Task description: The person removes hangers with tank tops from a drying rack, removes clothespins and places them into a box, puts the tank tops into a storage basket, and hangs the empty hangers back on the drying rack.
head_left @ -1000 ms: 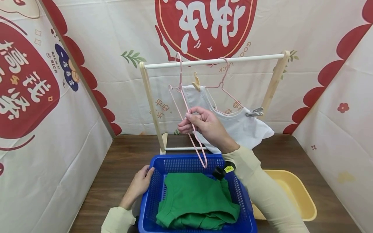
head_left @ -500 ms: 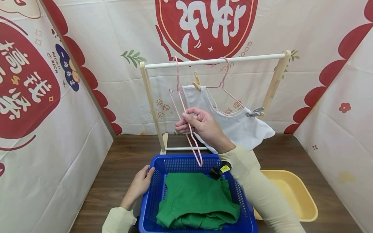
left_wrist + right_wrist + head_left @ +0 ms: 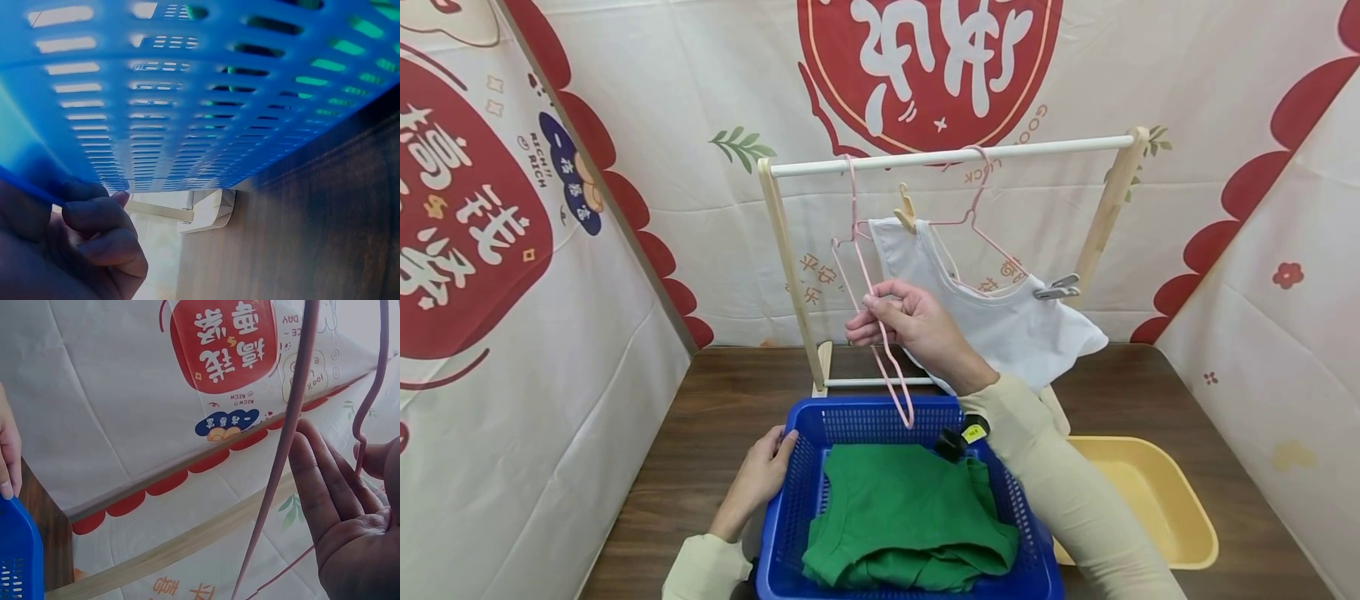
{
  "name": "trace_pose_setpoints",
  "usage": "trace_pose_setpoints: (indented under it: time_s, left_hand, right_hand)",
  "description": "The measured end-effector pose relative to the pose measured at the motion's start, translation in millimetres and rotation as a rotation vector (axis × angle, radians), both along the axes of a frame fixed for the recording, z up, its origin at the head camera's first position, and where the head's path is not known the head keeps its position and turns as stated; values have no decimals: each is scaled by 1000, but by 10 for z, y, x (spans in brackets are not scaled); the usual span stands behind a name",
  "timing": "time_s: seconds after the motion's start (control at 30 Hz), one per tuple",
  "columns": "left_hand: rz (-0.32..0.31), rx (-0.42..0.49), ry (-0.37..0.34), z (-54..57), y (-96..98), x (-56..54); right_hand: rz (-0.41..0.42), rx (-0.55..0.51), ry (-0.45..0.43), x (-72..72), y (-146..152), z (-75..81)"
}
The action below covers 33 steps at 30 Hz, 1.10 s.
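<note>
My right hand [image 3: 928, 333] pinches a pink clothes hanger [image 3: 853, 200] by one side, between thumb and fingers. Its hook is at the white rod [image 3: 1052, 150] of a small drying rack, and its lower end hangs over a blue basket [image 3: 850, 406]. The right wrist view has the hanger's wire [image 3: 286, 444] passing in front of the fingers. With my left hand [image 3: 760, 475] I grip the basket's left rim; the left wrist view shows curled fingers [image 3: 103, 215] under that rim. A folded green garment [image 3: 910, 508] lies inside the basket.
On the rack, a second pink hanger [image 3: 976, 196] bears a white sleeveless top [image 3: 1000, 325], held by a yellow clothespin [image 3: 906, 212] and a grey clothespin [image 3: 1057, 289]. A yellow basin [image 3: 1157, 500] stands right of the basket, partly behind my right sleeve. Printed cloth walls enclose the wooden table [image 3: 730, 375].
My right hand has moved slightly left with the hanger. The hanger's hook has come down from above the rod to rod level. My left hand and the basket have stayed put.
</note>
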<state>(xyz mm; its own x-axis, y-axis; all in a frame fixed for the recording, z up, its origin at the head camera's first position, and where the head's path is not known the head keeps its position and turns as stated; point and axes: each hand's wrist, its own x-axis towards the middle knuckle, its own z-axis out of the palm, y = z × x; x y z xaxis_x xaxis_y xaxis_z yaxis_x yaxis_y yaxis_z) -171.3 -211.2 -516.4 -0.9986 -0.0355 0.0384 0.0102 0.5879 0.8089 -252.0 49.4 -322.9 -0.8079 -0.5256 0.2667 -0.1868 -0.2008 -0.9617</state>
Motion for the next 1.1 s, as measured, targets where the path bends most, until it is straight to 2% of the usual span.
trace_pose_setpoints:
  time_s: [0.53, 0.9, 1.1]
  left_hand:
    - [9, 20, -15, -13, 4, -8]
    - [7, 21, -17, -31, -7, -19]
    - [8, 26, -19, -36, -12, -19]
  right_hand:
    - [-20, 47, 5, -44, -20, -42]
    - [-58, 87, 75, -60, -25, -93]
    - [-81, 88, 84, -53, -3, -112]
